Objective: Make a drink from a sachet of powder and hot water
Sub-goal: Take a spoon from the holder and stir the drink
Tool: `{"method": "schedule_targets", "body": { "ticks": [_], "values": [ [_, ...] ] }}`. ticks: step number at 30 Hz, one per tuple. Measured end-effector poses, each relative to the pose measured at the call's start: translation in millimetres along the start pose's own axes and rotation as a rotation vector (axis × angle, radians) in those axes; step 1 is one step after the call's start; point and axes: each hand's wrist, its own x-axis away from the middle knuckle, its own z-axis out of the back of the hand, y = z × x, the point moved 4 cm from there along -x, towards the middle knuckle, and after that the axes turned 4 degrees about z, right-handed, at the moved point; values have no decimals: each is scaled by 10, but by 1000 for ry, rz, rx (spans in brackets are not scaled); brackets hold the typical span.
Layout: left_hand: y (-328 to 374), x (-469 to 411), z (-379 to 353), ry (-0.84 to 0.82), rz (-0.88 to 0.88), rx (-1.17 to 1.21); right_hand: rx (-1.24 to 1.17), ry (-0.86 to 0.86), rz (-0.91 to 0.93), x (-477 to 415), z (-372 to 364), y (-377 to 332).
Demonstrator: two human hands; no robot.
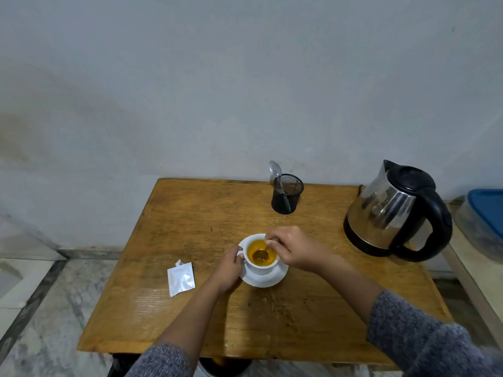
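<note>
**Orange drink under stirring, cup steadied on saucer**

Orange liquid fills the white cup (260,257), which stands on a white saucer (265,278) near the middle of the wooden table (190,213). A spoon (261,254) sits bowl-down in the liquid. The right hand (292,250) pinches the spoon handle narrowly between thumb and fingertips. The left hand (231,268) closes on the cup handle at 9 o'clock.

Assessment: the cup is judged rigid, breakable, hot and moderately heavy when full; the handle is the proper hold, and the saucer may slide.

A torn sachet (181,278) lies flat at 9 o'clock, well apart. A mesh holder (287,194) with a second spoon (275,168) stands at 12 o'clock; the kettle (392,210) at 2 o'clock.
</note>
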Motion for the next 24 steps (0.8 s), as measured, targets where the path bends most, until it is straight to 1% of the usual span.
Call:
{"method": "schedule_targets", "body": {
  "ticks": [4,10,13,16,21,22,24],
  "values": [
    [4,1,6,3,15,-6,72,-16,161,47,220,-72],
    [34,34,1,16,3,-5,105,82,299,202,432,-132],
    [59,49,-18,14,-15,12,57,133,290,260,397,-116],
    [50,37,-14,41,-37,2,38,113,281,309,310,-72],
    [8,12,-23,52,-10,0,1,108,227,318,282,-31],
    [7,12,-22,51,-8,4,-38,136,198,309,287,-9],
    [4,13,-18,40,-2,19,-172,266,86,286,337,85]
  ]
}}
